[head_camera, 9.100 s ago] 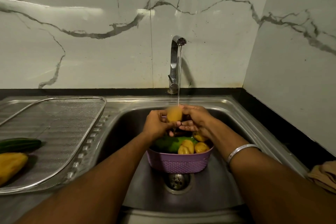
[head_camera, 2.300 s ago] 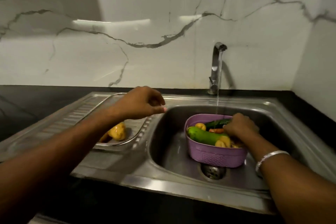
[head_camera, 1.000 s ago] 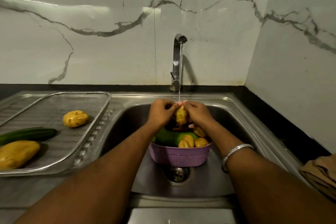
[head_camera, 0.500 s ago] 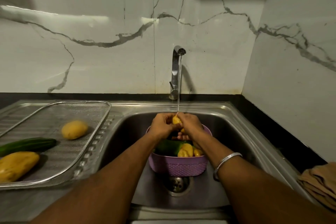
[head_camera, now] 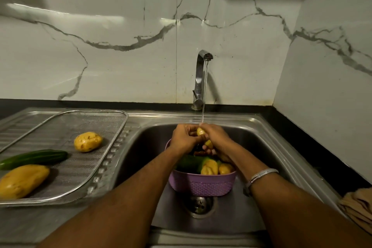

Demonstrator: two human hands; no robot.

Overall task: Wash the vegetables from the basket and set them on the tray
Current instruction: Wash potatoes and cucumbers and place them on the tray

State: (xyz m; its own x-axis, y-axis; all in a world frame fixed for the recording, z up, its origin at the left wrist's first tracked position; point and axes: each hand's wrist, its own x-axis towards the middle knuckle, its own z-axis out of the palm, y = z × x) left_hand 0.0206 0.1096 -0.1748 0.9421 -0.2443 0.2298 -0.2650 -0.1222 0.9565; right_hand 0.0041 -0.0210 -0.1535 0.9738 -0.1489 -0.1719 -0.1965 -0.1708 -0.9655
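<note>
Our purple basket (head_camera: 202,184) of vegetables in the sink (head_camera: 261,147), above it our left hand (head_camera: 184,140) and right hand (head_camera: 216,137) both clasped around a small potato (head_camera: 200,131) under the tap's (head_camera: 200,78) stream, washed potato (head_camera: 88,141), cucumber (head_camera: 34,158) on our mesh tray (head_camera: 112,127) at left

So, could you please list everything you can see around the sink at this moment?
Potato: one, yellow, on the tray, far side.
Cucumber: one, dark green, on the tray, middle.
Long yellow vegetable: one, on the tray, near side.
Tray: one, metal mesh, on the drainboard left of the sink.
Basket: one, purple, in the sink, holding green and yellow vegetables.
Sink: one, steel.
Tap: one, chrome, running.
Cloth: one, tan, right edge.
Small potato: one, yellow, under the stream.
Bracelet: one, silver, right wrist.
Hands: left and right, both holding the small potato.
</note>
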